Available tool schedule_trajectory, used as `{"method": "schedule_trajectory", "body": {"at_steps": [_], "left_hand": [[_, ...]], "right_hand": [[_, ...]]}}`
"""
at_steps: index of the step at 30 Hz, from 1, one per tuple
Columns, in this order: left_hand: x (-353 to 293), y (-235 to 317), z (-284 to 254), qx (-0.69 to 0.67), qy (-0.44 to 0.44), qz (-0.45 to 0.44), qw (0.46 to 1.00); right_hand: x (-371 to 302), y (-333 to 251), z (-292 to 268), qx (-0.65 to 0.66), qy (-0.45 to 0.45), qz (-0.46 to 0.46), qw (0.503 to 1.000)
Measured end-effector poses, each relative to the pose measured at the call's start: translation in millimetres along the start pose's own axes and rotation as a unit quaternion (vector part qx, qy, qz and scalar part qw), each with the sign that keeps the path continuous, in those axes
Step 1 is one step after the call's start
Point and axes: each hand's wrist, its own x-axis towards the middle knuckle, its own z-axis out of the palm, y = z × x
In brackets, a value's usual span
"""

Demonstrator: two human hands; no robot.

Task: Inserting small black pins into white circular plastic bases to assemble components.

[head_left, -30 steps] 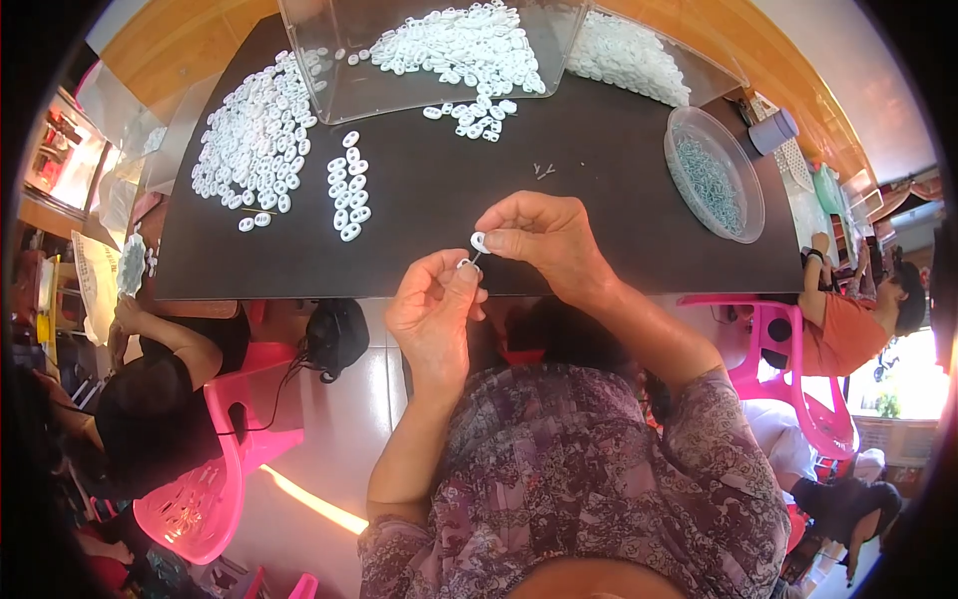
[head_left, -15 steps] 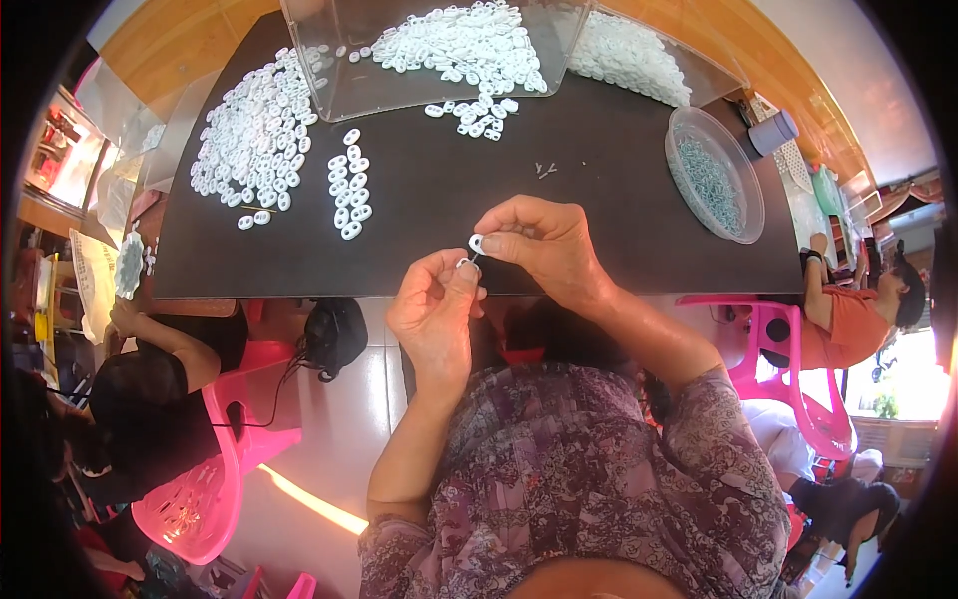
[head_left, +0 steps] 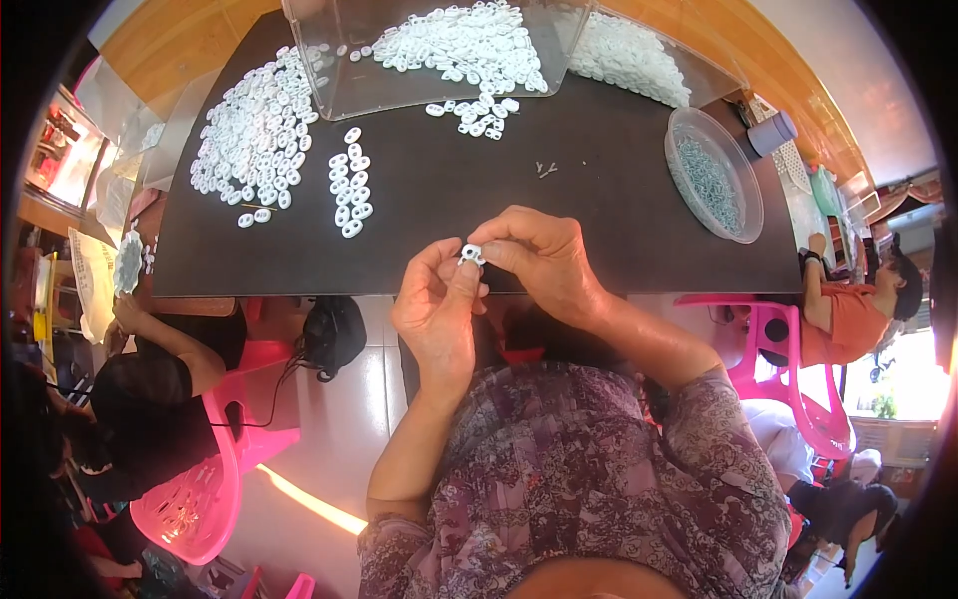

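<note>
Close to the table's near edge, my left hand [head_left: 437,317] pinches a small white plastic piece [head_left: 472,254] with a dark round hole in it. From the right, my right hand [head_left: 544,258] has thumb and forefinger closed on the upper part of the white piece. Two white parts seem to meet between my fingertips; fingers cover most of the joint. Ahead lies a short column of white oval pieces [head_left: 341,186], each with two holes. Several small metal pins [head_left: 546,170] rest on the dark tabletop [head_left: 419,180].
A heap of white oval pieces [head_left: 249,130] covers the table's left. At the back, a clear bin [head_left: 439,112] and another container of white parts [head_left: 629,60] stand. On the right are a round tray [head_left: 750,225] of metal pins and a cup [head_left: 773,132]. People sit on pink chairs [head_left: 235,469] nearby.
My hands have come together: the white piece in my right hand moved down onto the one in my left. The metal shaft seen between them no longer shows.
</note>
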Motion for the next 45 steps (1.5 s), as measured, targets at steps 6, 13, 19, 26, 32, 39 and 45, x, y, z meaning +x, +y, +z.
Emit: {"method": "schedule_trajectory", "body": {"at_steps": [6,13,19,26,32,39,45], "left_hand": [[1,-2,-2,-0.003,-0.016,-0.001,1.000],[2,1,-1,-0.020,-0.021,-0.013,1.000],[4,2,-2,-0.019,-0.016,-0.018,1.000],[7,9,0,-0.031,0.002,-0.064,0.997],[7,12,2,-0.059,0.006,-0.091,0.994],[6,10,1,-0.026,-0.005,-0.051,0.998],[5,6,-3,-0.035,-0.059,-0.028,0.997]], "right_hand": [[1,3,0,0.001,-0.008,-0.009,1.000],[0,3,2,-0.025,-0.003,-0.041,0.999],[-5,0,0,-0.010,-0.022,0.033,0.999],[-6,2,0,-0.172,-0.004,-0.188,0.967],[-2,6,2,-0.252,0.056,-0.320,0.911],[-5,10,1,-0.245,0.071,-0.311,0.916],[-8,14,-2,-0.227,0.062,-0.309,0.922]]}}
